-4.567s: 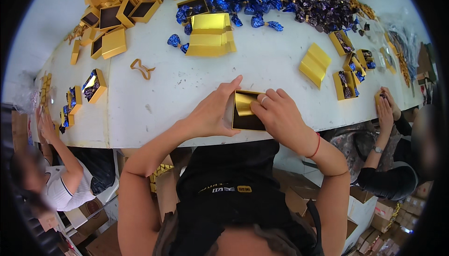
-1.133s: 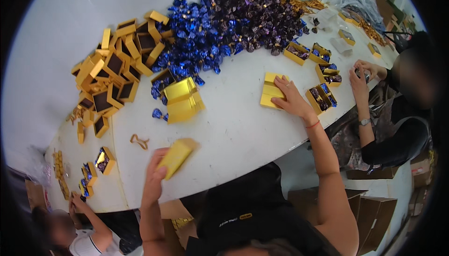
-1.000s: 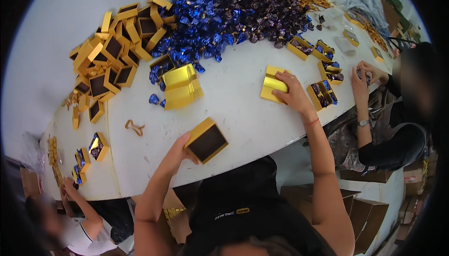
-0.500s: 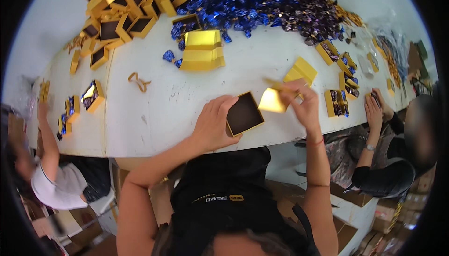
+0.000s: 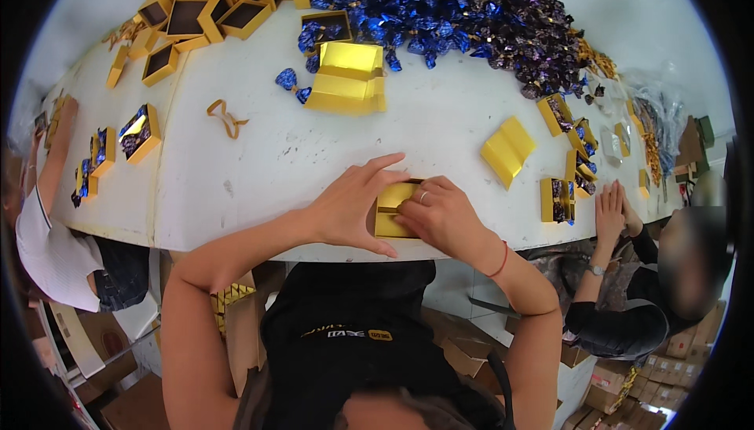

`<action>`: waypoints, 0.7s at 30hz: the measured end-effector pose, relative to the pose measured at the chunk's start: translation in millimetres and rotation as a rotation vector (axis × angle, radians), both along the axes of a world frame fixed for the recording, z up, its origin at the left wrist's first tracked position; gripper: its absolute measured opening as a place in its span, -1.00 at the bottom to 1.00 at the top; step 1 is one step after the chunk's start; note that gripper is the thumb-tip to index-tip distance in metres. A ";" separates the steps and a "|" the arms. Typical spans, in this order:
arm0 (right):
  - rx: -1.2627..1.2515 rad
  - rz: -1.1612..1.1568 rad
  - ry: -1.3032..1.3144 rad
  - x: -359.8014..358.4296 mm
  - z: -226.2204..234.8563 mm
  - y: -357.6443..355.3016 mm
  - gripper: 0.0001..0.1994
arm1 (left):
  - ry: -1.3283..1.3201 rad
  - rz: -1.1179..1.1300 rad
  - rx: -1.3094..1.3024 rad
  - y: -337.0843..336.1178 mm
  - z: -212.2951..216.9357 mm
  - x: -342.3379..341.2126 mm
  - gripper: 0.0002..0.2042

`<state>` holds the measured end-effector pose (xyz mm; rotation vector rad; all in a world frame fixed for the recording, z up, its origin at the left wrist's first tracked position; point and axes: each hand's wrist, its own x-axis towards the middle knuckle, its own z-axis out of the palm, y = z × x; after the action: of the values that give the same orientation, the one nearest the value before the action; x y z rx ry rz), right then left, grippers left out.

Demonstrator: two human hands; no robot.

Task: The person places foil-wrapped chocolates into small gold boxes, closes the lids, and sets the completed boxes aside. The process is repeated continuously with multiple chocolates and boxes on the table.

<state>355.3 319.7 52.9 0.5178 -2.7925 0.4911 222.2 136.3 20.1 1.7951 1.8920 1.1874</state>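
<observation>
Near the table's front edge sits a small square gold box (image 5: 375, 214). My left hand (image 5: 349, 202) is curved round its left side, thumb at the near edge and fingers at the far edge. My right hand (image 5: 444, 214) is inside the box's right part, fingertips pinching a folded gold card insert (image 5: 395, 222) that now lines the box. The fingers hide the insert's right part. To the right lies another folded gold card (image 5: 508, 151). Farther off, a stack of gold card sheets (image 5: 345, 80) lies beside loose blue-wrapped candies (image 5: 287, 79).
Empty gold boxes (image 5: 188, 18) are heaped at the far left, next to piles of blue candies (image 5: 408, 6) and dark purple candies (image 5: 526, 29). Filled boxes (image 5: 558, 198) stand to the right, near a co-worker's hands (image 5: 609, 210). A gold ribbon loop (image 5: 228, 118) lies left. Another person works far left.
My right hand has brought the gold card insert from the right down into the box, whose dark inside was bare before. My left hand has stayed at the box, fingers more spread.
</observation>
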 end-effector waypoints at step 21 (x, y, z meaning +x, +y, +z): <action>-0.260 -0.649 -0.080 -38.9 44.7 92.3 -0.73 | -0.011 0.309 -0.063 -0.6 0.9 11.4 -0.50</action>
<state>316.4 412.1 97.6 -0.4606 -2.6913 0.7059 233.6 135.7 20.9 1.4986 2.2326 1.2135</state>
